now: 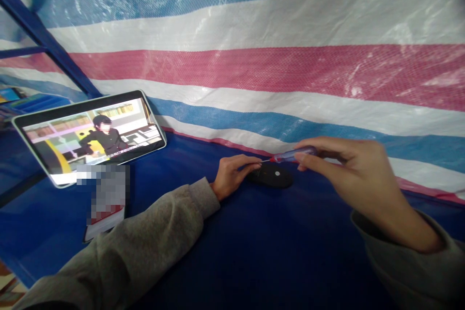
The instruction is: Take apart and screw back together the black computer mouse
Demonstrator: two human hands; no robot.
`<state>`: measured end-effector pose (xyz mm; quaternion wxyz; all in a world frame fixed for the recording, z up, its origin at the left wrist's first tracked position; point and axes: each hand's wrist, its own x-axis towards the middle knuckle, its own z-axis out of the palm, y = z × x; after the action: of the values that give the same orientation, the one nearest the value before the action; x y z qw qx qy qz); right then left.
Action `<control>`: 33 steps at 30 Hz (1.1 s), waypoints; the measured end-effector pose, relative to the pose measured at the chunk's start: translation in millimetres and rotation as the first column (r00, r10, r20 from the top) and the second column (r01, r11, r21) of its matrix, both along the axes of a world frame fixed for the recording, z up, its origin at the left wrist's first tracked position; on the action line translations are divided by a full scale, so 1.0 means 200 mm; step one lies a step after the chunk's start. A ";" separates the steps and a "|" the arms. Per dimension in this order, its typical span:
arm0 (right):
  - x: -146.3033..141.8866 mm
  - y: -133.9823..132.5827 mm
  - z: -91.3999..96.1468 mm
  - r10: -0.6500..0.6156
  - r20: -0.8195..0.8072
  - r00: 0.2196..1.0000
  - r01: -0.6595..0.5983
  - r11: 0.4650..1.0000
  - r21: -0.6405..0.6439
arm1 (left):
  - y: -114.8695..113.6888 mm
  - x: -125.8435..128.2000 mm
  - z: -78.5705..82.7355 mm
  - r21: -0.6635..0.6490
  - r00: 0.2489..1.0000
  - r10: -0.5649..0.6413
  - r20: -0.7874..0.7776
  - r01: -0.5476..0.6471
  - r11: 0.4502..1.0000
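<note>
Gripped a screwdriver (286, 156) in the right hand (358, 172); pinched its tip with the left hand (232, 174), probably steadying it near the computer mouse (273, 177).

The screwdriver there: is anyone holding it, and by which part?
The right hand holds the screwdriver by its purple handle. The left hand is at its tip; whether it grips there, I can't tell.

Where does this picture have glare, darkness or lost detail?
Head view: whitish glare streaks the striped sheet; head view: the blue table turns nearly black at bottom centre; head view: pixel blocks hide much of the phone, and the dark oval device near the screwdriver shows little detail.
</note>
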<state>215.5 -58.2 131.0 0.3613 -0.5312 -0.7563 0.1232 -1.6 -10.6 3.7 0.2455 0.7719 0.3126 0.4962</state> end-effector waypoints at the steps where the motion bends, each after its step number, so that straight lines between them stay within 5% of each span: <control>1: 0.00 0.00 0.00 0.005 -0.001 1.000 -0.005 1.000 0.010 | 0.00 0.00 0.00 -0.007 1.000 -0.001 -0.010 0.001 1.000; 8: 0.01 0.00 0.01 -0.044 -0.037 0.998 0.047 0.996 0.076 | 0.02 0.01 0.00 -0.063 0.993 0.113 0.018 -0.112 0.992; 33: -0.02 -0.01 0.02 0.043 0.108 0.993 -0.052 0.995 0.084 | 0.00 0.01 -0.01 0.063 0.999 -0.018 -0.029 0.020 0.998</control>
<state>211.5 -59.2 135.1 0.3405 -0.5027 -0.7914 0.0706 -0.1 -11.2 1.0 0.2211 0.7893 0.2927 0.4925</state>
